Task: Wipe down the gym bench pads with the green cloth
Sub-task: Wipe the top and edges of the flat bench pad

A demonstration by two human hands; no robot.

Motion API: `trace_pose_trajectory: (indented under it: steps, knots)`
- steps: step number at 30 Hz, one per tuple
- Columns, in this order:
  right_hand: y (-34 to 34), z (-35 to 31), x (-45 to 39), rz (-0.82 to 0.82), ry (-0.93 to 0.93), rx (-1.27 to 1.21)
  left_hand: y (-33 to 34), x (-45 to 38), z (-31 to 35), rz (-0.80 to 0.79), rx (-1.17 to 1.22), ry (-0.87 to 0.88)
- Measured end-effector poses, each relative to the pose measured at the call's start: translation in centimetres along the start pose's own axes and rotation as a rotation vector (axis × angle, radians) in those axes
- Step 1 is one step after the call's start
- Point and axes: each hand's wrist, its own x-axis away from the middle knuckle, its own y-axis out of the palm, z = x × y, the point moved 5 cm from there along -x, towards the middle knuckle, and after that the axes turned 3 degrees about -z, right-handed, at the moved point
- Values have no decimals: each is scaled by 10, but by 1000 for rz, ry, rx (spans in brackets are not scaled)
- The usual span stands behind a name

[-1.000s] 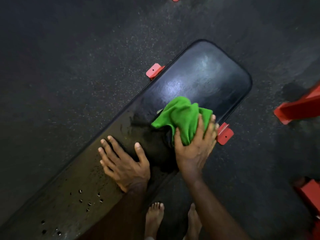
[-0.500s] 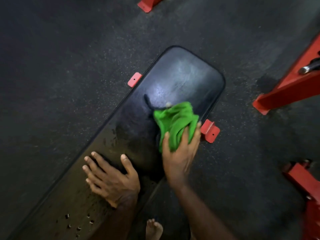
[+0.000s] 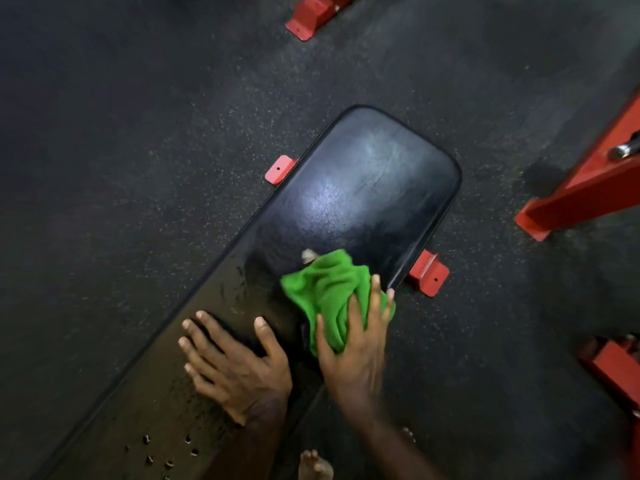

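Note:
A long black bench pad (image 3: 360,188) runs diagonally from the lower left to the upper right, glossy at its far end. My right hand (image 3: 356,344) presses a bunched green cloth (image 3: 329,289) onto the pad near its right edge, fingers spread over the cloth. A small white tag sticks out at the cloth's top. My left hand (image 3: 232,362) lies flat on the pad beside it, fingers apart, holding nothing. Dark specks and several small holes mark the pad's near part.
Red bench feet (image 3: 280,169) (image 3: 429,273) stick out on both sides of the pad. More red frame parts (image 3: 585,192) (image 3: 311,13) (image 3: 616,372) stand on the dark speckled rubber floor at right and top. My bare foot (image 3: 313,465) shows at the bottom.
My right hand has slid the cloth back along the pad toward me, from the glossy far part to the right edge. The view has shifted slightly; my left hand stays planted.

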Motion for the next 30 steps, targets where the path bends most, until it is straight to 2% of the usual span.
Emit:
trace_pose_trajectory:
  steps: [2,3,6,8,10,12,14,15,16,18,20,22,24,26,28,30]
  knots:
    - [-8,13,-18,-92,-102,7,-2,1,-1,2,-16,1]
    - [-13,20,-42,-77,-94,20,-1,0,0,-2,-16,6]
    - [-22,33,-110,97,151,26,0,0,2,-25,-11,3]
    - [-17,21,-104,164,236,60,-1,0,1,-21,-6,-1]
    - [-7,5,-62,76,120,105,-2,1,2,0,-16,14]
    - [-6,-1,-23,-108,-127,154,-1,1,2,5,-21,9]
    - [-12,13,-36,-219,-343,186,-1,0,3,0,-25,17]
    - [-14,20,-55,-219,-374,207,-1,0,1,0,-28,15]
    - [-17,26,-79,-181,-341,228,0,0,2,-3,-27,13]
    - [-23,28,-114,-82,-130,225,0,1,2,-7,-35,12]
    - [-18,12,-110,-55,1,219,0,1,3,-5,-29,8]
    - [-7,-4,-71,-125,-113,265,0,1,2,-7,-28,1]
    - [-1,-11,-31,-265,-392,308,-1,1,2,-1,-23,0]
    - [-1,-8,-35,-333,-562,332,-1,0,2,-2,-33,0]
    - [-1,-7,-75,-267,-504,364,-1,1,2,-9,-35,-2]
    - [-2,-13,-119,-184,-234,328,-1,1,2,-16,-38,-4]
